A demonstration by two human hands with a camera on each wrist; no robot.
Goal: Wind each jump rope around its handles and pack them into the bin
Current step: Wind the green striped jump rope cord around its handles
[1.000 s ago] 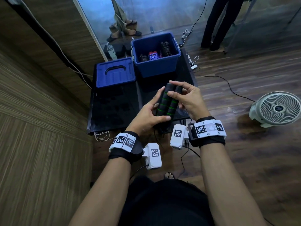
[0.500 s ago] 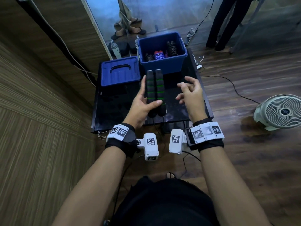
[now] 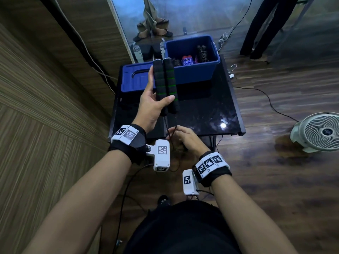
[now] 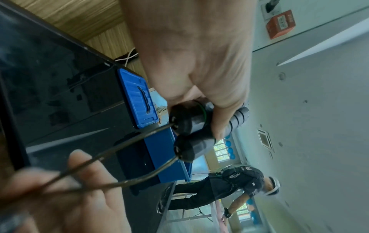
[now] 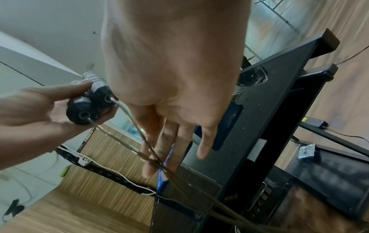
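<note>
Since half a second ago the right hand (image 3: 185, 138) has dropped from beside the handles (image 3: 166, 87) to the near edge of the surface (image 3: 211, 110), and the left hand (image 3: 152, 105) has carried the pair further away, toward the bin (image 3: 194, 74).

Both black foam handles with green rings lie side by side, touching, their long axis running away from the person: far ends over the bin's near rim, cord ends pointing back at the body. The left hand grips them, thumb across the front near the lower end and fingers behind. They are held above the surface, not resting on it.

Two strands of rope (image 4: 127, 145) leave the handle ends and run down to the right hand, whose fingers (image 5: 157, 149) are loosely extended with the strands passing between them; whether it pinches them I cannot tell.

In the bin lie wound ropes. Its blue lid (image 3: 135, 79) sits flat just left of it.
</note>
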